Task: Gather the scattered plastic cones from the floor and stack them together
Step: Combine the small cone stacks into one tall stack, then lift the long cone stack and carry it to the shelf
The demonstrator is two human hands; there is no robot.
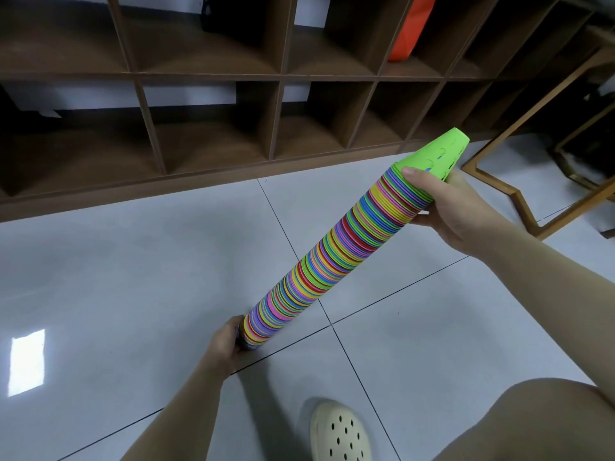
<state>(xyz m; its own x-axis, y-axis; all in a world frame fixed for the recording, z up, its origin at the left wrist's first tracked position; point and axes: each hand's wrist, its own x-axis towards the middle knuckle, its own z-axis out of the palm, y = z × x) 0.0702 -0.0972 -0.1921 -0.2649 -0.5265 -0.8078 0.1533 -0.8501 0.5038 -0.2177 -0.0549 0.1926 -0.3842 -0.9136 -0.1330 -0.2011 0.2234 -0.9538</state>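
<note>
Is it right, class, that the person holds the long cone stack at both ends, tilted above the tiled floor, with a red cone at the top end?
Not quite. The head view shows the cone at the top end of the stack is green, not red. The rest holds: left hand and right hand grip the ends, tilted above the floor.

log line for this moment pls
cone stack: held tilted above floor, green cone on top | left hand: grips bottom end | right hand: grips top end | loose cones: none visible
</note>
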